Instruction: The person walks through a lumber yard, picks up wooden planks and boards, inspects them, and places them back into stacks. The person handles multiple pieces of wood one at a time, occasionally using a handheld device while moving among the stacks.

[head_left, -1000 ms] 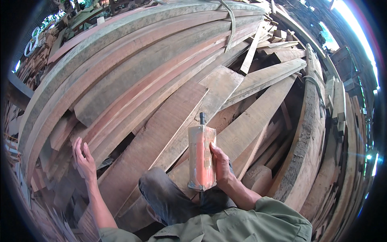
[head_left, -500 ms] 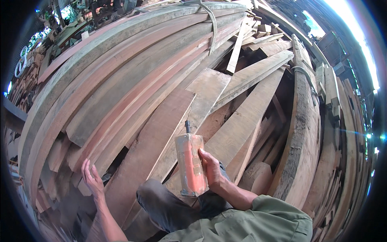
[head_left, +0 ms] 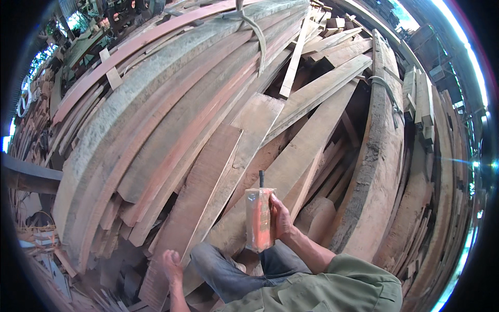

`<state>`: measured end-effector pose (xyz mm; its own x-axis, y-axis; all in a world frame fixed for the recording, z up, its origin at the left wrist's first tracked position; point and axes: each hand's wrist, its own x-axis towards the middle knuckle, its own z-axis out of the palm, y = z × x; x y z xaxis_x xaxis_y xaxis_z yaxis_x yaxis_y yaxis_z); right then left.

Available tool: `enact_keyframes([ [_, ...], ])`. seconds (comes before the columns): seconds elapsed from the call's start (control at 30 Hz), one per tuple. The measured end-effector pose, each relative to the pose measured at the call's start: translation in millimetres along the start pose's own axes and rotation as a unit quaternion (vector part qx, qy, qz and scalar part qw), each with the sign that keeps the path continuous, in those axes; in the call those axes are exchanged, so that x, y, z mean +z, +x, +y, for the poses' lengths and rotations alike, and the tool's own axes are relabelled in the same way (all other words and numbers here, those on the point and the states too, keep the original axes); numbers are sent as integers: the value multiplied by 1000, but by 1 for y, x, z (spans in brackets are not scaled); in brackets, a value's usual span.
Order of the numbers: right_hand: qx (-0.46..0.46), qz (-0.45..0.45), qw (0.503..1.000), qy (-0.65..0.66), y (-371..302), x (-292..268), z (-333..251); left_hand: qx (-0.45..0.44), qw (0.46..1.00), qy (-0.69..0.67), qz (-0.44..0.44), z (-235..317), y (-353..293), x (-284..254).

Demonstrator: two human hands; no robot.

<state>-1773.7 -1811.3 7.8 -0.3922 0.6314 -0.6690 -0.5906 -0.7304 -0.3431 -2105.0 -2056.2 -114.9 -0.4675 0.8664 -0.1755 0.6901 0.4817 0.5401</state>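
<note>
My right hand (head_left: 283, 217) grips a boxy orange handheld device (head_left: 260, 223) wrapped in clear plastic, with a black stub (head_left: 261, 179) on top like an antenna. It is held upright above my lap, and my palm hides its right side. My left hand (head_left: 173, 263) is raised at the lower left, beside a broad brown plank (head_left: 200, 182). The left fingers look curled in, with nothing visible in them. My crossed legs in dark trousers (head_left: 221, 268) are below the device.
Long curved-looking planks (head_left: 140, 130) are stacked at the left, tied with a strap (head_left: 255, 32). A thick bark-edged slab (head_left: 374, 151) lies at the right. Loose boards (head_left: 299, 156) lean between them over dark gaps. Offcuts (head_left: 57, 281) litter the lower left.
My left hand has moved right and down, and its spread fingers have curled in. The device in my right hand sits slightly lower and farther right. The view has shifted.
</note>
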Motion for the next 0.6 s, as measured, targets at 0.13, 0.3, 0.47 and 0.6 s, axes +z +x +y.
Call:
enact_keyframes([
  [0.13, -25, 38, 999, 3, -54, 38, -54, -113, 971, 5, -210, 51, -43, -42],
  [0.3, -73, 62, 995, -27, -129, 87, -119, -160, 946, 41, -280, 122, -92, -109],
  [0.47, -77, 89, 991, -63, -177, 114, -170, -148, 966, -89, -193, 180, -111, -149],
  [0.6, -83, 67, 988, -110, -198, 125, -192, -226, 949, -79, -204, 210, -102, -153],
])
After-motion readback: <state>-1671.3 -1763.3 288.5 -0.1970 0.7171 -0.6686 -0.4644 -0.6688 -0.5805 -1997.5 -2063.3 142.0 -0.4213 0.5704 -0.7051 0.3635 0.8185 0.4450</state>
